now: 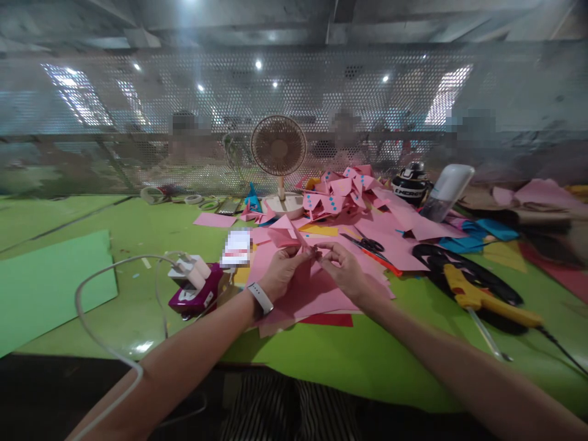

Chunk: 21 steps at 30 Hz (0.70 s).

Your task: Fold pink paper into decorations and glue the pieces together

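Observation:
My left hand (281, 272) and my right hand (342, 266) meet over a stack of pink paper sheets (316, 288) on the green table. Both pinch a small folded piece of pink paper (298, 240) between fingers and thumbs, its point sticking up to the left. A white band sits on my left wrist. Several folded pink pieces with blue dots (342, 190) are piled behind the hands.
Scissors (370, 246) lie just right of my hands. A yellow glue gun (478, 294) lies further right. A small fan (278, 150) stands at the back. A purple power block with white plugs (195, 288) and cable sits left, beside a green sheet (50, 282). People sit beyond the mesh screen.

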Tool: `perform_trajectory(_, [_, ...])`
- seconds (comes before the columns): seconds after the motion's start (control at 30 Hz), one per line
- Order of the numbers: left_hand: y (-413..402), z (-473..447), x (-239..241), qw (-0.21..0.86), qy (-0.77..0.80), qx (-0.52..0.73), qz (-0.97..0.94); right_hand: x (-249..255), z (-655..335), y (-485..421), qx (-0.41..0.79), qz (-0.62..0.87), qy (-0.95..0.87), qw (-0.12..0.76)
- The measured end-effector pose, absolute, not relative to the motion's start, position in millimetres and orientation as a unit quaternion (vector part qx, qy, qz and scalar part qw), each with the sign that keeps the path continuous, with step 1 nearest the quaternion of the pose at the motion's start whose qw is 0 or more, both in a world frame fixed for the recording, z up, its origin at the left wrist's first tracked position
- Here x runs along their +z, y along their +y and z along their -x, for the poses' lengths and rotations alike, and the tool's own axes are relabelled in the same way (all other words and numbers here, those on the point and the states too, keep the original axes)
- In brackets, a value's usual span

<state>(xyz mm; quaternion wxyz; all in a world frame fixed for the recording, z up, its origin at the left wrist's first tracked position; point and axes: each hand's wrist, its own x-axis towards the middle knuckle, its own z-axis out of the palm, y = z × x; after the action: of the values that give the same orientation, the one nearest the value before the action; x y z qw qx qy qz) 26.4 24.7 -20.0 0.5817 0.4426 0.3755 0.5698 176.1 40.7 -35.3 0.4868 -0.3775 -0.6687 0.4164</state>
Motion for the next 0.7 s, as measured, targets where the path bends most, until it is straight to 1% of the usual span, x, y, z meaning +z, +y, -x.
perform_trajectory(0.6, [25.4, -26.1, -19.9, 0.595, 0.371, 0.568, -0.432, -38.6, -176.6, 43.6, 0.408, 0.376, -0.682, 0.477])
perform_trajectory(0.7, [26.5, -25.5, -21.0, 0.591, 0.371, 0.570, -0.433, -36.6, -176.5, 41.6, 0.431, 0.377, -0.666, 0.478])
